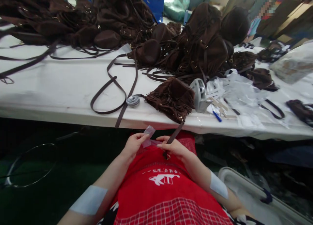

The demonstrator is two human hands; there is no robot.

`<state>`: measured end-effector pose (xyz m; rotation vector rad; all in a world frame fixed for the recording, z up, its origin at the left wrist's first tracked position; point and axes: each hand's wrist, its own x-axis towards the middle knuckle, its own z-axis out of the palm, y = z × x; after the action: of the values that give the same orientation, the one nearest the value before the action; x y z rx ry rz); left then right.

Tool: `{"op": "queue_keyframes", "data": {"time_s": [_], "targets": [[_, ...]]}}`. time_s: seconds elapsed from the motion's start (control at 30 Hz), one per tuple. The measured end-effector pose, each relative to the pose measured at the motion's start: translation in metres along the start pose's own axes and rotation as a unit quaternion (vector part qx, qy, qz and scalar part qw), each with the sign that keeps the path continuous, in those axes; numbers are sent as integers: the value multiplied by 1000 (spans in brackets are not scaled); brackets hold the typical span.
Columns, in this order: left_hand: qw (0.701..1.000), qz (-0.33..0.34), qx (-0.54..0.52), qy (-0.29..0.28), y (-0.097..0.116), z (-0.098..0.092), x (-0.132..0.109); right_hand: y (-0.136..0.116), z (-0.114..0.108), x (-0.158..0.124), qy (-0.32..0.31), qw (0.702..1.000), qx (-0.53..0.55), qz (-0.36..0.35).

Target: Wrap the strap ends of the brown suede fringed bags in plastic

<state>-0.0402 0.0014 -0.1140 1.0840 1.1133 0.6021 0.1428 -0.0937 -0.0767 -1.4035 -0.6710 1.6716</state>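
Note:
Just below the table's edge, both hands are over my lap. My left hand (134,144) pinches a small piece of clear plastic film (149,131) between thumb and fingers. The film runs across to my right hand (174,147), whose fingers are closed at its other end. A dark brown strap (176,132) hangs down past the right hand's fingers to a metal ring (167,156); whether it is gripped too is hard to tell. That strap comes from a brown fringed bag (171,97) lying at the table's front edge.
Brown bags (205,39) are heaped along the back of the white table (68,88). A grey tape dispenser (201,96), a blue pen (217,116) and crumpled plastic (242,91) lie to the right. Left of the fringed bag are a grey coil (133,101) and a looped strap (94,99).

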Motion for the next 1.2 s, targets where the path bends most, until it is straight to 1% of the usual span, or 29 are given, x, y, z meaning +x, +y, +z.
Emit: {"op": "queue_keyframes", "data": {"time_s": [0.07, 0.1, 0.13, 0.2, 0.3, 0.4, 0.47, 0.53, 0.63, 0.7, 0.73, 0.8, 0.87, 0.97, 1.1, 1.2], "targets": [[993, -41, -106, -45, -6, 25, 0, 15, 4, 6, -12, 999, 28, -15], [988, -51, -129, -66, -8, 35, 0, 21, 4, 9, -11, 999, 36, -27], [986, -56, -135, -84, -8, 43, 0, 26, 2, 10, -4, 999, 33, -37], [986, -55, -110, -114, -7, 52, 2, 31, -4, 10, 21, 999, 3, -45], [988, -30, -35, -145, 2, 55, 9, 31, -15, 8, 35, 997, -56, -47], [985, 20, 45, -165, 16, 55, 18, 27, -26, 3, 31, 989, -129, -63], [980, 46, 76, -177, 25, 56, 21, 24, -30, 1, 32, 982, -174, -67], [980, 46, 75, -181, 31, 60, 20, 24, -31, 2, 45, 980, -174, -80], [980, 7, 11, -200, 32, 68, 14, 28, -27, 7, 83, 981, -111, -133], [977, -11, -21, -214, 29, 72, 10, 32, -25, 12, 108, 980, -90, -143], [977, -11, -18, -213, 28, 72, 10, 33, -24, 13, 116, 980, -93, -135], [980, 15, 27, -197, 29, 71, 11, 35, -26, 14, 113, 980, -129, -106], [975, 66, 96, -188, 32, 67, 15, 32, -29, 12, 92, 974, -182, -94], [953, 151, 183, -189, 41, 63, 19, 24, -34, 5, 72, 965, -235, -88], [932, 204, 247, -171, 46, 64, 19, 15, -36, -3, 66, 973, -204, -87], [921, 232, 277, -144, 44, 65, 17, 13, -38, -8, 74, 982, -164, -59]]}}
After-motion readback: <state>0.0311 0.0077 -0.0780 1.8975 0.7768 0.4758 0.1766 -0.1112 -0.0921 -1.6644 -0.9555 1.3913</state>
